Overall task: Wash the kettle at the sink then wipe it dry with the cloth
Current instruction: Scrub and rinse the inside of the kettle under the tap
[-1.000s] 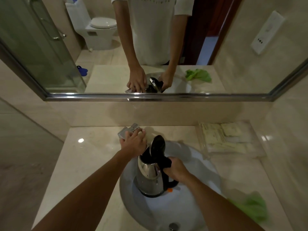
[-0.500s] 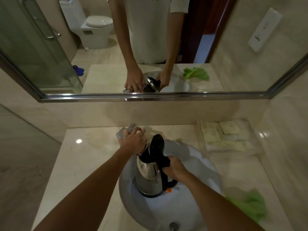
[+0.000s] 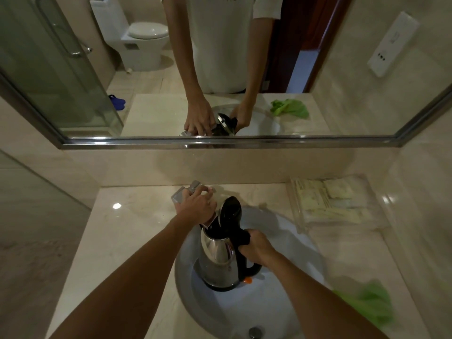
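A steel kettle point(image 3: 217, 260) with a black handle and its black lid point(image 3: 230, 210) flipped up stands upright in the white sink basin point(image 3: 288, 241). My right hand point(image 3: 256, 245) grips the kettle's black handle near the top. My left hand point(image 3: 197, 207) rests closed over the chrome tap point(image 3: 181, 195) just behind the kettle's open mouth. The tap's spout is hidden under my hand. A green cloth point(image 3: 369, 304) lies crumpled on the counter at the right of the basin, blurred.
A clear tray point(image 3: 335, 204) of packets sits at the back right of the beige counter point(image 3: 127, 236). The mirror point(image 3: 220, 69) runs along the wall above. The sink drain point(image 3: 255, 332) is at the near edge.
Hands and kettle keep the same pose; only the view shifts slightly.
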`<state>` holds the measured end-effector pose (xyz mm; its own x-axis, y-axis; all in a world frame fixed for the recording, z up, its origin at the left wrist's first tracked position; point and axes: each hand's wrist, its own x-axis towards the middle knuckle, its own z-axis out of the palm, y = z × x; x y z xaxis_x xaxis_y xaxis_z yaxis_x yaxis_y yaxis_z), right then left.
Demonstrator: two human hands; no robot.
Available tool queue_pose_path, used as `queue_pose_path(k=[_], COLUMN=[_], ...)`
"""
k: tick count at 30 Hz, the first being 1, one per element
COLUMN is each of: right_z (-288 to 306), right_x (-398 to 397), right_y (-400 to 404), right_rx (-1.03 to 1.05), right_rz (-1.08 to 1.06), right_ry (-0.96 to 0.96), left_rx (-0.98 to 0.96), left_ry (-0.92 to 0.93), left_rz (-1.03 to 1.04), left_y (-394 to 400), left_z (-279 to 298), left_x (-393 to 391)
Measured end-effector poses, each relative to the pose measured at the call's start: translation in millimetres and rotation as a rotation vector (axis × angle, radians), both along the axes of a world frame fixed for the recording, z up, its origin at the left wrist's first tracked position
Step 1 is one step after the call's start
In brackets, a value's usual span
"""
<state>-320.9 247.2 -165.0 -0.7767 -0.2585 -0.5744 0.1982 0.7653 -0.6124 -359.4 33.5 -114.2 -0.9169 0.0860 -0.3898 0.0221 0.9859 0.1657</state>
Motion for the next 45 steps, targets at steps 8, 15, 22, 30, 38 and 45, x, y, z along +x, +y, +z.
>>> queue_pose_path(k=[8, 15, 22, 30, 38, 45], right_z=[2, 1, -1, 1, 1, -1], right_x=[5, 10, 16, 22, 15, 12], right_y=[3, 1, -3, -4, -11, -9], right_rx=[-0.026, -0.003, -0.007, 0.006, 0.034, 0.069], right_rz=[-0.022, -0.027, -0.052, -0.084, -0.08, -0.06], right_ry=[-0.022, -0.045, -0.051, -0.078, -0.079, -0.065], left_rx=[0.174, 0.797, 0.773, 0.832, 0.818, 0.817], left_ry=[0.128, 0.562, 0.183, 0.042, 0.061, 0.056], left_rz=[0.184, 0.459, 0.818, 0.724, 0.706, 0.73], left_y=[-4, 1, 24, 36, 27, 30], left_z=[-5, -12, -58, -54, -59, -59], left_x=[14, 85, 130, 116, 114, 117])
